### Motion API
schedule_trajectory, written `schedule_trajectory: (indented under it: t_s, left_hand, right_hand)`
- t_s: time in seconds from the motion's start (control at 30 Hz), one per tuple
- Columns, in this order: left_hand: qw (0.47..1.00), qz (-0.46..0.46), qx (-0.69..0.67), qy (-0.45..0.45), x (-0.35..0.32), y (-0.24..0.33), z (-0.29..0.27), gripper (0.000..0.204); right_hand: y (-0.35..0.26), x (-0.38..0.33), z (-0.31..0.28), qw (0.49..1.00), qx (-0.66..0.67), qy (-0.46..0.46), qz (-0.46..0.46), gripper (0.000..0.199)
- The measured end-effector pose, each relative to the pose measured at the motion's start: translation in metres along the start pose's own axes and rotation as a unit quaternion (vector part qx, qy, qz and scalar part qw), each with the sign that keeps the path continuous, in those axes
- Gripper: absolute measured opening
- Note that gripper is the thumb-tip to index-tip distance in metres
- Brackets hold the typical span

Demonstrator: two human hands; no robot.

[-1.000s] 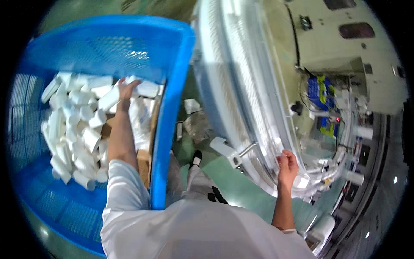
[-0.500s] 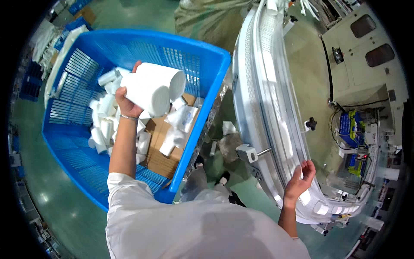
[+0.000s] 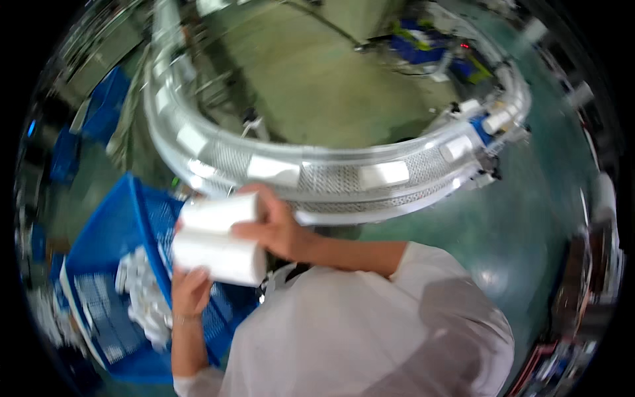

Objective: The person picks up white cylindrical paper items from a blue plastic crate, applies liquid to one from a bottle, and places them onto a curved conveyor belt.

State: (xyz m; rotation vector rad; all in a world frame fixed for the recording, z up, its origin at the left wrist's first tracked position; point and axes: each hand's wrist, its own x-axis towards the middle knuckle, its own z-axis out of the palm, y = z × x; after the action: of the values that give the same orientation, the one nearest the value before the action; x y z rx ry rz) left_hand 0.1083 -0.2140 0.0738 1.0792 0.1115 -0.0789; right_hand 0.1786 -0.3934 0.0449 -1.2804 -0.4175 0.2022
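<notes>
Two smooth white rolls lie side by side between my hands, the upper roll (image 3: 221, 213) and the lower roll (image 3: 215, 257). My left hand (image 3: 192, 290) grips them from below on the left, with some fingers hidden behind. On the right, my right hand (image 3: 279, 228) is wrapped round their ends, its thumb pressed between the two. Both hands are slightly blurred. Just beyond them curves a conveyor (image 3: 331, 178) carrying spaced white rolls, among them one roll (image 3: 272, 170) near my right hand and another roll (image 3: 385, 175) further right.
A blue slatted basket (image 3: 135, 205) at lower left holds a heap of white rolls (image 3: 147, 301). More blue crates (image 3: 106, 102) stand at far left. Machinery with blue and yellow parts (image 3: 417, 43) is beyond the conveyor. Green floor (image 3: 463, 245) lies to the right.
My view has swung right, toward the conveyor. The two rolls moved from over the basket to beside the conveyor in my left hand, and my right hand, empty before, has taken hold of them too.
</notes>
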Motion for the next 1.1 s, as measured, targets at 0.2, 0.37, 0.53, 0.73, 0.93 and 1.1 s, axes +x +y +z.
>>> schedule_trajectory:
  t_s: [0.2,0.37,0.53,0.73,0.93,1.1]
  left_hand:
    - [0.997,-0.014,0.055,-0.060,0.025,-0.019,0.068,0.069]
    - [0.994,0.067,0.065,-0.053,0.014,-0.020,0.087,0.075]
    - [0.972,0.182,0.035,-0.141,-0.011,-0.003,0.117,0.067]
    - [0.934,0.247,-0.116,-0.230,-0.014,-0.002,0.136,0.056]
    - [0.979,0.195,0.036,0.050,-0.017,-0.012,0.113,0.088]
    - [0.977,0.203,0.053,0.048,-0.011,-0.015,0.114,0.082]
  right_hand:
    - [-0.052,-0.037,-0.059,0.991,0.052,0.120,-0.030,0.047]
    - [-0.065,-0.049,-0.068,0.974,0.012,0.197,-0.115,0.044]
    - [-0.109,-0.057,-0.115,0.947,0.150,0.273,-0.073,0.037]
    - [-0.148,-0.071,-0.133,0.955,0.105,0.248,-0.121,0.045]
    - [-0.148,-0.065,-0.127,0.953,0.204,0.181,-0.132,0.049]
    - [-0.129,-0.051,-0.133,0.952,0.264,0.128,-0.091,0.043]
